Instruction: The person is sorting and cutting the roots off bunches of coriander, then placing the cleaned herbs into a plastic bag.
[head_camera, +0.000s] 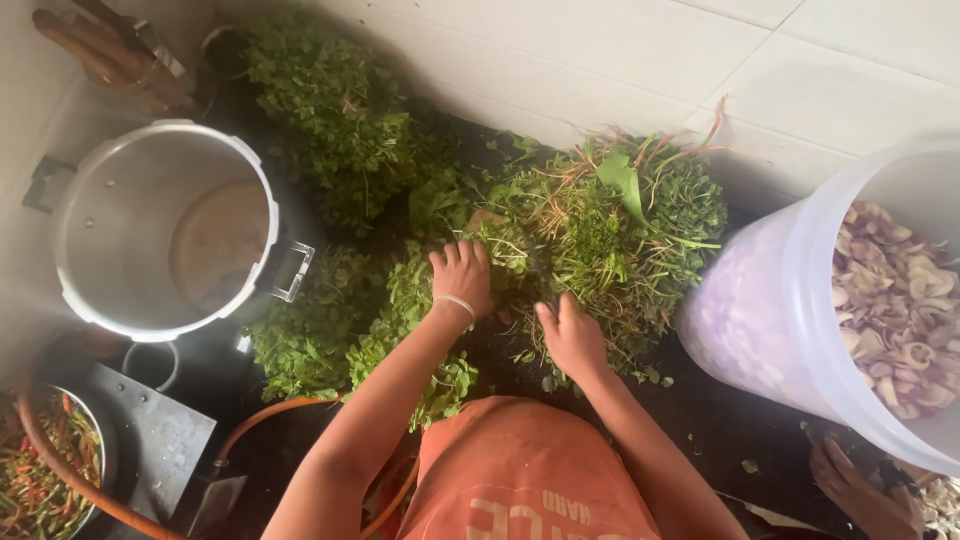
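Note:
A big heap of leafy green herbs with pale roots (610, 230) lies on the dark floor in front of me. My left hand (462, 275), with a thin bangle at the wrist, is closed on a small bunch of the greens (505, 245) at the heap's left edge. My right hand (572, 335) reaches into the heap's near side, fingers curled among the stems. More bundles of greens (335, 110) lie to the left and near my left forearm (400, 320).
A large metal pot (160, 225) stands at the left. A translucent bucket of sliced onion (880, 300) sits at the right, another person's foot (855, 490) below it. A bowl of chopped vegetables (40, 470) and an orange hose (250, 425) are bottom left.

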